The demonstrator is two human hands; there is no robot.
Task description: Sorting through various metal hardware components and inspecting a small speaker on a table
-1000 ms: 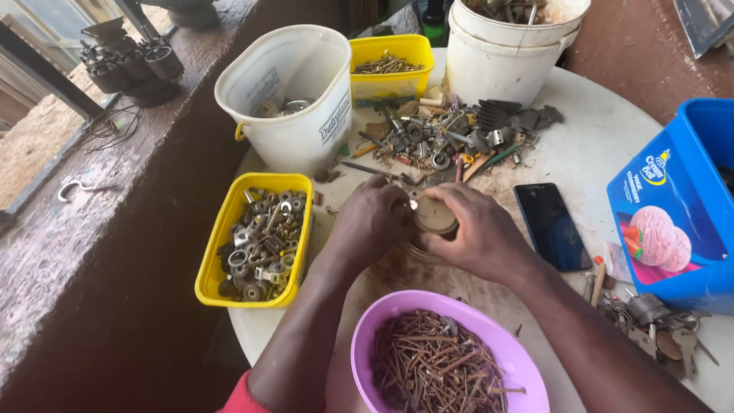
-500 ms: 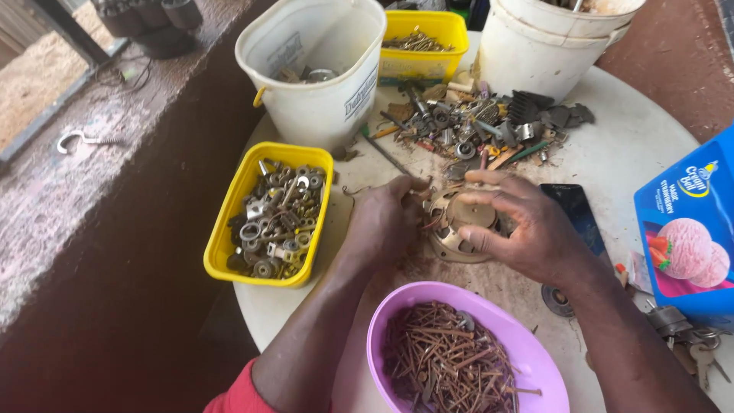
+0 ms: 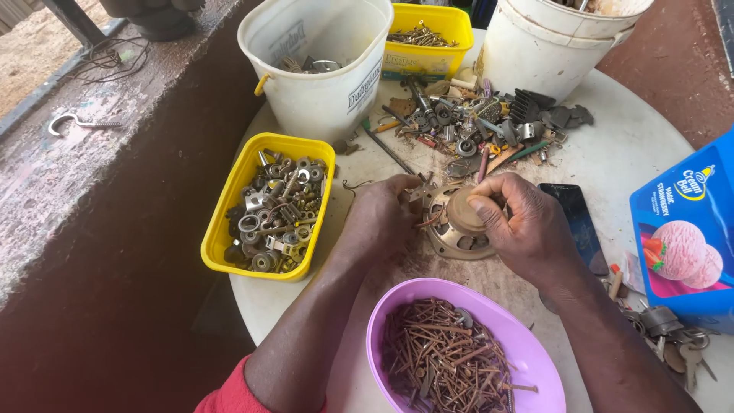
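head view: both hands closed on round rusty fitting (image 3: pixel 459 226), left hand (image 3: pixel 378 218) at 9 o'clock, right hand (image 3: pixel 527 226) at 3; advise steady grip, slow prying.

A round, rusty metal disc (image 3: pixel 459 229) lies flat on the white table, near the middle, between the two hands. It is brownish, with openings cut through its outer ring and a smooth, raised tan cap at its centre. Its left edge carries small rusty bits, perhaps nails or screws, though they are too small to tell. Part of its right side is hidden under fingers.
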